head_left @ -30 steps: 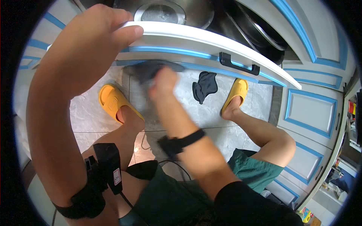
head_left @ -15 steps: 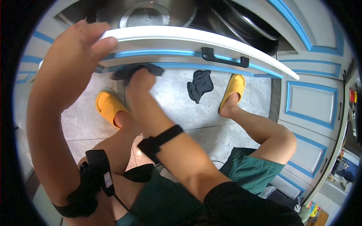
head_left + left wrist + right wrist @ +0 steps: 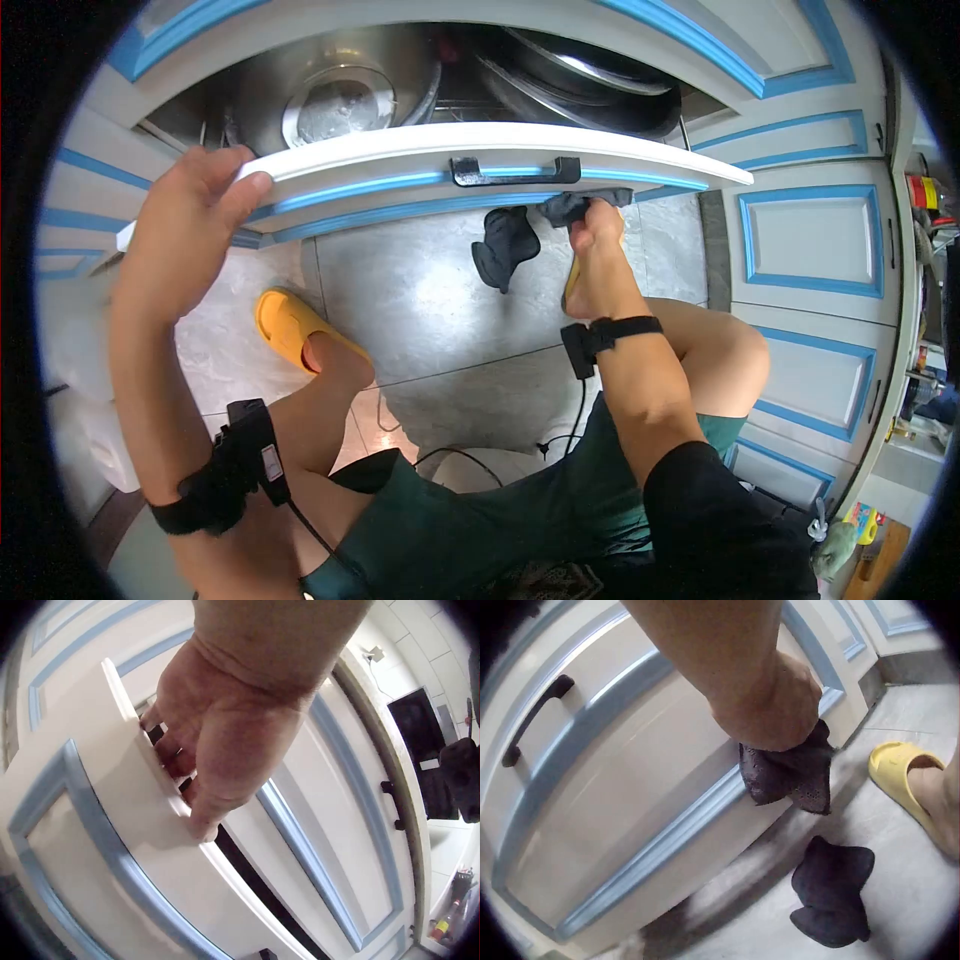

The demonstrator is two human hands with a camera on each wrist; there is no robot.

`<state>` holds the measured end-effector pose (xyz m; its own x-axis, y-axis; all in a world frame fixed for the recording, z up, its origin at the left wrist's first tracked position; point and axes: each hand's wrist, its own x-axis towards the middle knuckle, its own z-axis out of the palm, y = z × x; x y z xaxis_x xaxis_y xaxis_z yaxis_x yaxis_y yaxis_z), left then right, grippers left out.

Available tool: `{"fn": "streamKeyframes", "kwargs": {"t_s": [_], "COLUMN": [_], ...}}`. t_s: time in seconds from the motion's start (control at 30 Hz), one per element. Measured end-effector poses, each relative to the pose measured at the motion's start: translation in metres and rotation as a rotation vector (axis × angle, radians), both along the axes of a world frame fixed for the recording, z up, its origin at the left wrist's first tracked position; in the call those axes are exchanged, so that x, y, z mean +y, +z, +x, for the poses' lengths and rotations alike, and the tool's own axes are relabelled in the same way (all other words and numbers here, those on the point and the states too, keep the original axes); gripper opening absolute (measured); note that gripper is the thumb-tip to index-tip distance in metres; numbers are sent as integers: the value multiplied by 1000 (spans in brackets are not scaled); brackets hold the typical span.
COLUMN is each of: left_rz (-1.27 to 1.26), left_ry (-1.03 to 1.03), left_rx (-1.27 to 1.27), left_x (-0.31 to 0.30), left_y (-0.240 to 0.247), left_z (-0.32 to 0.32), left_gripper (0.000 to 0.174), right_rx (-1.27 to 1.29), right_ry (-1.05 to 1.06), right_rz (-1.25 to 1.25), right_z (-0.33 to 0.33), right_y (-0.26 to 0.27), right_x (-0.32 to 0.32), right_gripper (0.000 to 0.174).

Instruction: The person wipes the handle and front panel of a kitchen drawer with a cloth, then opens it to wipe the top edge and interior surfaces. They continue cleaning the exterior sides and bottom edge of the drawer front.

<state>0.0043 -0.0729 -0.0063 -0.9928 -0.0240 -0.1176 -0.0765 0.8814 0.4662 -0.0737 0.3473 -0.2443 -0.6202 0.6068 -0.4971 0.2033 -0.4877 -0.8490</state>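
Note:
The left hand (image 3: pixel 185 225) grips the top edge of an open white drawer front (image 3: pixel 400 148) near its left end; in the left wrist view the thumb of that hand (image 3: pixel 225 735) lies outside and the fingers reach over the edge. Low at the drawer's right part, the right hand (image 3: pixel 603 240) holds a dark cloth (image 3: pixel 575 205) against the front's lower area. In the right wrist view the cloth (image 3: pixel 787 776) hangs from under the hand (image 3: pixel 772 705), whose fingertips are hidden. A second dark cloth (image 3: pixel 505 245) lies crumpled on the tiled floor.
Inside the drawer are a metal basin (image 3: pixel 340 105) and dark pans (image 3: pixel 590 85). A black handle (image 3: pixel 515 172) sticks out of its front. Yellow slippers (image 3: pixel 290 325) are on the person's feet, either side of the floor cloth. Cabinets (image 3: pixel 810 240) stand at the right.
The right hand has moved with its cloth from the drawer's left part to its right part. The left hand keeps its grip on the edge. The head view has shifted, showing more of the drawer's inside.

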Motion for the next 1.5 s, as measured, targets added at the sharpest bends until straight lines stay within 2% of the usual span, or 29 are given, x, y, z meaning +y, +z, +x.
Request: {"fn": "streamKeyframes", "kwargs": {"t_s": [0.1,0.13,0.23,0.3,0.37,0.4,0.43,0.47,0.53,0.57,0.63,0.67,0.7,0.77,0.8,0.93,1.0,1.07,1.23,1.27,1.37,1.4,1.5], "left_rz": [-23,-1,0,-14,-72,-101,-99,-219,-165,-146,-160,-150,-101,-125,-87,-77,-92,-49,-37,-34,-36,-41,-54], "left_ry": [-82,-91,-102,-124,-113,-113,-140,-183,-162,-103,-55,-40,14,-93,-72,-62,-60,-130,-67,-72,-112,-128,-167], "left_rx": [4,30,64,95,91,115,251,281,366,431,300,185,287,64,86,54,49,-9,24,16,-11,-18,-33], "left_x": [-8,-7,-3,-2,0,-1,-3,-2,11,23,47,58,68,70,72,79,78,69,78,76,71,64,62], "left_y": [0,-1,-6,-7,-6,-12,-21,-26,-28,-31,-27,-14,-20,-3,1,1,5,10,4,6,13,16,16], "left_z": [-6,-6,1,4,2,2,1,0,5,8,4,5,7,4,4,3,8,8,9,9,9,11,12], "left_gripper": [33,33,31,30,29,28,27,30,37,45,46,42,30,36,34,32,32,36,39,39,39,39,40], "right_rx": [9,-2,-54,-242,-461,-385,-314,-241,-34,-12,19,44,69,119,141,206,147,156,220,82,-223,-289,-352], "right_ry": [-10,19,-20,54,384,448,509,565,869,876,896,899,891,877,876,919,918,999,1031,945,766,703,804], "right_rz": [-15,-2,-315,-256,-330,-406,-481,-552,-515,-525,-449,-387,-314,-193,-156,-132,-169,-338,-797,-700,-790,-662,-616], "right_z": [17,18,25,42,59,66,74,83,92,97,103,108,109,107,109,121,122,122,114,109,92,90,82], "right_y": [24,17,-18,-27,-22,-14,-4,7,32,34,31,31,32,32,34,56,72,73,59,64,10,2,-33], "right_x": [-39,-51,-109,-173,-241,-263,-284,-299,-294,-291,-278,-274,-268,-267,-268,-319,-352,-372,-408,-422,-442,-454,-457], "right_gripper": [33,22,20,16,11,10,10,9,8,7,9,10,12,16,18,25,21,18,12,17,19,18,18]}}
